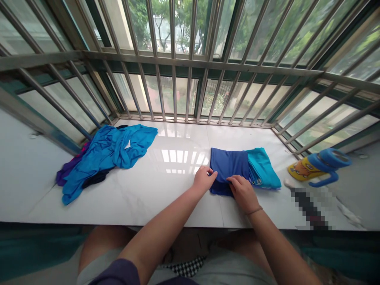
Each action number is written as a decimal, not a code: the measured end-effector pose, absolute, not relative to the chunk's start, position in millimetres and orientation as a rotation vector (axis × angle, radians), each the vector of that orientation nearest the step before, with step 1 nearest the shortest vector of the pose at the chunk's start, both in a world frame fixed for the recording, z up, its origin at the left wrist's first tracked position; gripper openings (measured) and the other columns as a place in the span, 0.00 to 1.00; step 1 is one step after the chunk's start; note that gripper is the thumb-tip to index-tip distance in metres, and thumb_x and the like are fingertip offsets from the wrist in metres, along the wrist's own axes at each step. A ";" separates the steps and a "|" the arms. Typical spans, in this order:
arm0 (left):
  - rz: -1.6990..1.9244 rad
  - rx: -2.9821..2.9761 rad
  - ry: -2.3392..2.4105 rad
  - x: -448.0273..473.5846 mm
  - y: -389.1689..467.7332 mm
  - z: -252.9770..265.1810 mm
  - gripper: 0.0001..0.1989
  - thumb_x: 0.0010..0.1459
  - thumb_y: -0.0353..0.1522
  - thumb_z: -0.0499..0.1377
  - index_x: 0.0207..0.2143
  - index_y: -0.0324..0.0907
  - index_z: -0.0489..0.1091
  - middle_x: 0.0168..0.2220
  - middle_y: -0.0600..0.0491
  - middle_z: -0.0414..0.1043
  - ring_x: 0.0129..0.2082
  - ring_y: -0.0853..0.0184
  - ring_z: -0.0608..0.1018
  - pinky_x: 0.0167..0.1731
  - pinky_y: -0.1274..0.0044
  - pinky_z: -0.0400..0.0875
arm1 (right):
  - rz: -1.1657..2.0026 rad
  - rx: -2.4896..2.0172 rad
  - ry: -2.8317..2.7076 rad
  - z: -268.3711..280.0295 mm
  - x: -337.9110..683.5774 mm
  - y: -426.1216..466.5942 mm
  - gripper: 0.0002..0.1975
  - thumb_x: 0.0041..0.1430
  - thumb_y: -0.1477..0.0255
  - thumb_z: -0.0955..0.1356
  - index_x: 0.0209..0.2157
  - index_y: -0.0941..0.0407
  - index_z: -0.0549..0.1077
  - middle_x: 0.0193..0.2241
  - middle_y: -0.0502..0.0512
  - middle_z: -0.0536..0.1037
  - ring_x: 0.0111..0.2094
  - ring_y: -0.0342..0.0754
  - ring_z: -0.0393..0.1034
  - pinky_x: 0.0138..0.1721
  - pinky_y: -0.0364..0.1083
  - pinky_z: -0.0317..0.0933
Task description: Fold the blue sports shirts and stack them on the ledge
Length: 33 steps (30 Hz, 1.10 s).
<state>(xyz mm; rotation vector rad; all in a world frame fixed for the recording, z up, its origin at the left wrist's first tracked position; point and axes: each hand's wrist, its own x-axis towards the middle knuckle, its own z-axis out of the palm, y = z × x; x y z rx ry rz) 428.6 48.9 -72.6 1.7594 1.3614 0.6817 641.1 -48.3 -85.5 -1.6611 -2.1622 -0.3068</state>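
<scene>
Far left: purple cloth (67, 171) stuck out from under a crumpled bright blue cloth (113, 144), with dark cloth (96, 179) showing along its near side. That heap lay loose on the white ledge (148, 190), well apart from my hands, below metal bars (190, 62).

Next, right of the middle: my left hand (204, 179) was at the left side of the navy cloth (228, 160), thumb and forefinger drawn close together; couldn't tell if fabric was caught between them. The navy cloth lay flat on the ledge, folded, with a darker strip along the side nearest me.

My right hand (242, 192), a thin band (254, 210) round its wrist, had its fingertips bunched on the navy cloth near that strip, pinching at the fabric there. The navy cloth's right side met a folded teal cloth (264, 166), slightly overlapping it.

Far right: a yellow bottle (314, 166) with blue lid and handle, tilted in view, and just nearer me a pixelated object (311, 208), not identifiable.
</scene>
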 end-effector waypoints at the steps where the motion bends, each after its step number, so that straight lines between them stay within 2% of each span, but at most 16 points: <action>1: 0.654 1.768 1.351 426.9 47.0 -70.7 0.10 0.66 0.39 0.66 0.34 0.43 0.78 0.40 0.51 0.79 0.37 0.65 0.80 0.42 0.74 0.74 | -0.310 -1.642 -2.161 -83.4 642.7 -52.1 0.14 0.77 0.74 0.63 0.51 0.55 0.80 0.46 0.61 0.81 0.44 0.54 0.74 0.47 0.50 0.65; 5: 0.493 1.811 1.333 412.7 33.5 -74.3 0.14 0.61 0.36 0.68 0.24 0.44 0.73 0.28 0.53 0.75 0.32 0.63 0.79 0.35 0.74 0.70 | -0.169 -1.643 -2.288 -81.0 646.1 -68.9 0.13 0.77 0.69 0.65 0.51 0.53 0.81 0.45 0.60 0.81 0.44 0.54 0.75 0.46 0.51 0.66; 8: 0.415 1.841 1.329 406.4 29.6 -79.2 0.13 0.61 0.36 0.68 0.24 0.44 0.73 0.27 0.53 0.75 0.31 0.61 0.79 0.34 0.73 0.68 | -0.062 -1.665 -2.340 -86.8 646.8 -78.8 0.14 0.73 0.63 0.69 0.56 0.52 0.80 0.50 0.62 0.80 0.49 0.58 0.75 0.50 0.53 0.68; 11: 0.452 1.845 1.354 409.2 34.9 -78.6 0.10 0.63 0.41 0.68 0.37 0.44 0.76 0.35 0.51 0.79 0.36 0.59 0.81 0.36 0.72 0.70 | -0.087 -1.723 -2.276 -92.8 647.9 -82.3 0.20 0.72 0.62 0.71 0.61 0.52 0.77 0.55 0.64 0.79 0.53 0.60 0.74 0.55 0.56 0.68; 14: 0.500 1.855 1.407 415.5 42.5 -73.7 0.19 0.65 0.44 0.68 0.51 0.43 0.74 0.45 0.46 0.80 0.43 0.56 0.82 0.42 0.71 0.73 | -0.100 -1.768 -2.271 -93.6 648.2 -80.1 0.17 0.73 0.63 0.69 0.59 0.51 0.78 0.53 0.63 0.80 0.49 0.59 0.75 0.52 0.55 0.69; 16: 0.518 1.972 1.382 418.5 44.9 -71.3 0.28 0.62 0.44 0.72 0.59 0.42 0.71 0.53 0.43 0.77 0.49 0.54 0.81 0.47 0.68 0.74 | -0.081 -1.779 -2.271 -91.9 647.8 -78.0 0.17 0.73 0.63 0.69 0.59 0.51 0.78 0.52 0.63 0.80 0.48 0.59 0.76 0.50 0.55 0.70; 18: 0.531 2.231 1.257 419.8 44.5 -71.8 0.37 0.57 0.44 0.76 0.64 0.44 0.69 0.60 0.41 0.73 0.56 0.50 0.78 0.53 0.66 0.72 | -0.067 -1.785 -2.259 -90.2 647.1 -76.7 0.19 0.73 0.61 0.70 0.60 0.52 0.77 0.52 0.63 0.80 0.50 0.60 0.75 0.51 0.55 0.70; 19: 0.520 2.386 1.164 420.2 43.5 -73.6 0.37 0.56 0.44 0.77 0.63 0.45 0.70 0.62 0.41 0.71 0.59 0.49 0.76 0.54 0.64 0.71 | -0.066 -1.789 -2.252 -89.8 646.8 -76.4 0.19 0.72 0.61 0.70 0.60 0.52 0.77 0.53 0.63 0.80 0.51 0.60 0.75 0.51 0.55 0.70; 20: 0.494 2.529 1.068 420.5 42.2 -76.2 0.34 0.56 0.44 0.78 0.61 0.46 0.72 0.62 0.42 0.71 0.60 0.49 0.74 0.55 0.63 0.71 | -0.067 -1.795 -2.247 -89.8 646.5 -76.3 0.19 0.72 0.61 0.70 0.60 0.52 0.77 0.53 0.63 0.80 0.51 0.60 0.75 0.51 0.55 0.70; 22: 0.422 2.740 0.913 421.8 40.2 -83.1 0.21 0.60 0.42 0.75 0.52 0.45 0.77 0.56 0.44 0.74 0.58 0.50 0.74 0.53 0.63 0.70 | -0.069 -1.804 -2.242 -90.8 645.8 -76.1 0.18 0.73 0.61 0.70 0.58 0.52 0.78 0.52 0.62 0.80 0.50 0.60 0.75 0.50 0.55 0.70; 24: 0.386 2.866 0.826 424.3 39.8 -89.8 0.08 0.68 0.37 0.69 0.44 0.43 0.78 0.49 0.45 0.76 0.54 0.53 0.75 0.49 0.65 0.69 | -0.067 -1.816 -2.227 -92.4 644.9 -75.4 0.16 0.73 0.61 0.69 0.57 0.52 0.78 0.50 0.62 0.80 0.48 0.59 0.75 0.50 0.55 0.70; 25: 0.387 2.910 0.797 426.1 40.4 -92.1 0.05 0.70 0.34 0.65 0.42 0.43 0.78 0.46 0.46 0.76 0.51 0.54 0.75 0.48 0.65 0.68 | -0.064 -1.823 -2.214 -93.0 644.4 -75.0 0.16 0.74 0.61 0.68 0.56 0.52 0.78 0.50 0.62 0.80 0.48 0.59 0.75 0.50 0.55 0.70; 29: 0.430 2.991 0.720 433.2 44.8 -87.7 0.07 0.73 0.29 0.59 0.39 0.41 0.77 0.41 0.46 0.76 0.45 0.56 0.76 0.44 0.66 0.65 | -0.060 -1.827 -2.140 -94.9 643.6 -74.3 0.17 0.75 0.60 0.66 0.56 0.53 0.78 0.49 0.63 0.80 0.48 0.59 0.75 0.51 0.56 0.70; 33: 0.571 3.005 0.672 431.7 42.2 -67.6 0.08 0.74 0.32 0.58 0.40 0.42 0.75 0.42 0.46 0.76 0.45 0.56 0.75 0.44 0.64 0.65 | -0.179 -1.761 -2.070 -98.1 646.6 -80.5 0.27 0.71 0.55 0.70 0.64 0.55 0.73 0.58 0.68 0.77 0.58 0.64 0.71 0.60 0.61 0.67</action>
